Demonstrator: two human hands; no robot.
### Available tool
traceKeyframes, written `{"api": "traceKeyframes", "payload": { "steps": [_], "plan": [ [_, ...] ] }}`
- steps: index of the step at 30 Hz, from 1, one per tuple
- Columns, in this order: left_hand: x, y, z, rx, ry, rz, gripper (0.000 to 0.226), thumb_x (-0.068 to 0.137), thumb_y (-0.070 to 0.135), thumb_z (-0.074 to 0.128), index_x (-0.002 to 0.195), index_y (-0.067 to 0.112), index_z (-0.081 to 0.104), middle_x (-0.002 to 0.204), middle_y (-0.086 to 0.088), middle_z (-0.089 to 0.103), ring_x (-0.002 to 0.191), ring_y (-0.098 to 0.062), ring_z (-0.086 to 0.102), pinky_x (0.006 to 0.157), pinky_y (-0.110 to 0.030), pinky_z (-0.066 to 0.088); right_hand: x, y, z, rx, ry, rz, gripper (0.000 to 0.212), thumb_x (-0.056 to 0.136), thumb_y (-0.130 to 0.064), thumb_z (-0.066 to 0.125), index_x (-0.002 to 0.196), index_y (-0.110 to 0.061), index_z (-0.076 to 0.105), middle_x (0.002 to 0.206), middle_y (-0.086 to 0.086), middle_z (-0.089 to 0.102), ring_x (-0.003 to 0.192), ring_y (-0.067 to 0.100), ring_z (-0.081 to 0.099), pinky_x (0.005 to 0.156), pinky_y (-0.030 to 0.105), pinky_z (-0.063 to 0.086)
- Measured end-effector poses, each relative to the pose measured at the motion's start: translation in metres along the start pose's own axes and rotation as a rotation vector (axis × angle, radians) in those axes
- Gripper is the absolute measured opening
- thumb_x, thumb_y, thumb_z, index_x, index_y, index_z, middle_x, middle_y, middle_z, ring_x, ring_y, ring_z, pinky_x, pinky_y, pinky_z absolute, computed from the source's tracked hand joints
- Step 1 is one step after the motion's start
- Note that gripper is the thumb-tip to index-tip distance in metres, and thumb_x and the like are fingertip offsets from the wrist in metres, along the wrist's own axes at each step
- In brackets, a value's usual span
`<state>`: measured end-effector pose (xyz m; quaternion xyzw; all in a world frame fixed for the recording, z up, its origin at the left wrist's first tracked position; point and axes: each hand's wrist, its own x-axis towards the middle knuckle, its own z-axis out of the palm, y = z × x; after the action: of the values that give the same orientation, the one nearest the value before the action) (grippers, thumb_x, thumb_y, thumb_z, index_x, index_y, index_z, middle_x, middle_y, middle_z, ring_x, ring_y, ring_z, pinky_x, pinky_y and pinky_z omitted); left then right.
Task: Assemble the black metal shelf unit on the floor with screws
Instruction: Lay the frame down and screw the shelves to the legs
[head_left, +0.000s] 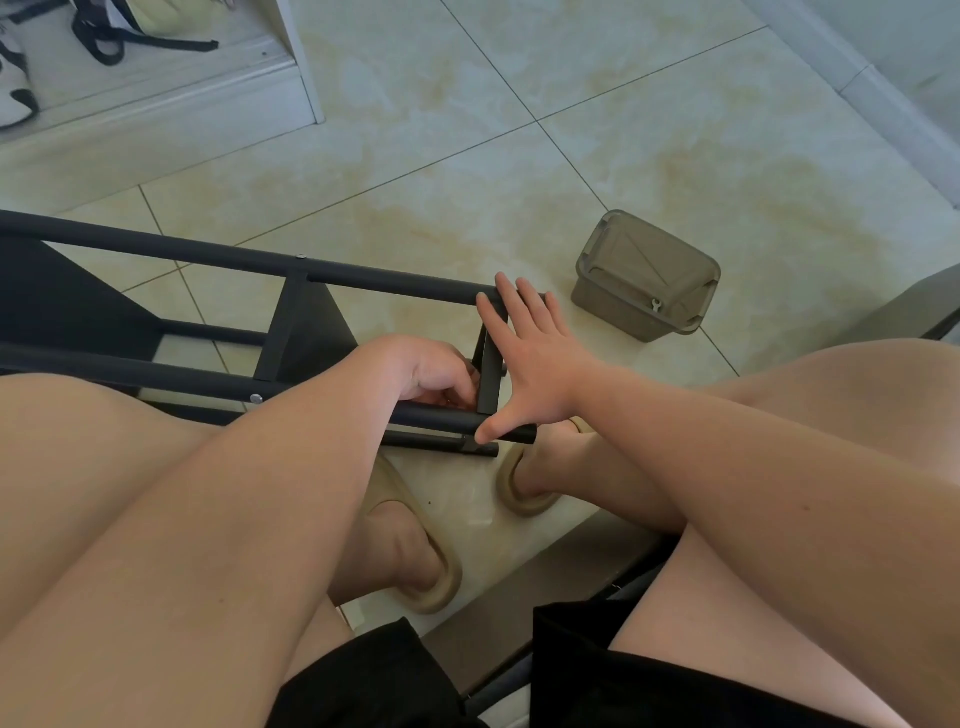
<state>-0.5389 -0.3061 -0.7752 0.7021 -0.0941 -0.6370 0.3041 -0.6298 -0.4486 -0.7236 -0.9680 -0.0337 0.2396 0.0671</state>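
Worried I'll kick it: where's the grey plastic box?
Head view, right of centre: the grey plastic box sits on the tiled floor, just beyond the right hand and black metal shelf frame.

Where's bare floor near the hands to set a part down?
The widest bare tile lies beyond the shelf frame, between its top rail, the white cabinet and the grey box. A smaller patch sits on the near side of the box, beside the right hand. It is crowded at the frame end, where the left hand works, and around the slippers.
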Motion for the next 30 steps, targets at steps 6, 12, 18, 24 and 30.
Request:
{"api": "traceKeyframes", "payload": {
  "steps": [6, 12, 18, 24, 30],
  "plan": [
    [-0.0035, 0.0017, -0.0014, -0.013, -0.044, -0.063, 0.015, 0.090, 0.005, 0.063, 0.102, 0.004, 0.072, 0.087, -0.011, 0.071, 0.086, -0.027, 0.064, 0.093, -0.040, 0.049, 0.0003, 0.0002, 0.0001, 0.002, 0.001, 0.000, 0.154, 0.056, -0.090, 0.067, 0.159, -0.014, -0.018, 0.163, 0.015, -0.031, 0.150, 0.036, -0.029, 0.122, 0.051, -0.016],
    [-0.0026, 0.0020, -0.0023, 0.022, 0.003, -0.070, 0.022, 0.085, 0.005, 0.068, 0.106, 0.001, 0.073, 0.090, -0.012, 0.072, 0.089, -0.028, 0.066, 0.097, -0.040, 0.051, -0.0002, 0.0004, -0.0002, 0.000, 0.000, -0.004, 0.154, 0.056, -0.090, 0.067, 0.159, -0.014, -0.018, 0.163, 0.016, -0.031, 0.150, 0.036, -0.029, 0.121, 0.050, -0.017],
    [-0.0022, 0.0015, -0.0007, 0.053, 0.015, -0.031, 0.032, 0.078, 0.005, 0.069, 0.109, 0.003, 0.073, 0.113, -0.024, 0.070, 0.113, -0.042, 0.065, 0.105, -0.054, 0.048, 0.0001, -0.0001, -0.0001, -0.003, -0.001, 0.000, 0.154, 0.056, -0.090, 0.067, 0.159, -0.014, -0.018, 0.163, 0.016, -0.031, 0.150, 0.036, -0.029, 0.122, 0.051, -0.015],
    [-0.0071, 0.0034, 0.0016, 0.062, 0.014, 0.000, 0.035, 0.079, 0.001, 0.064, 0.114, -0.001, 0.070, 0.116, -0.027, 0.068, 0.116, -0.045, 0.062, 0.105, -0.054, 0.047, -0.0002, -0.0002, -0.0004, -0.004, -0.004, -0.003, 0.154, 0.056, -0.090, 0.067, 0.159, -0.014, -0.019, 0.163, 0.016, -0.032, 0.150, 0.036, -0.029, 0.122, 0.052, -0.015],
    [-0.0056, 0.0019, -0.0006, 0.041, 0.006, -0.013, 0.032, 0.081, 0.001, 0.065, 0.112, 0.001, 0.071, 0.114, -0.023, 0.070, 0.110, -0.039, 0.066, 0.107, -0.051, 0.047, -0.0003, 0.0004, -0.0004, 0.001, 0.006, -0.005, 0.154, 0.056, -0.089, 0.067, 0.159, -0.014, -0.018, 0.163, 0.016, -0.031, 0.150, 0.035, -0.029, 0.120, 0.050, -0.017]
  ]
}}
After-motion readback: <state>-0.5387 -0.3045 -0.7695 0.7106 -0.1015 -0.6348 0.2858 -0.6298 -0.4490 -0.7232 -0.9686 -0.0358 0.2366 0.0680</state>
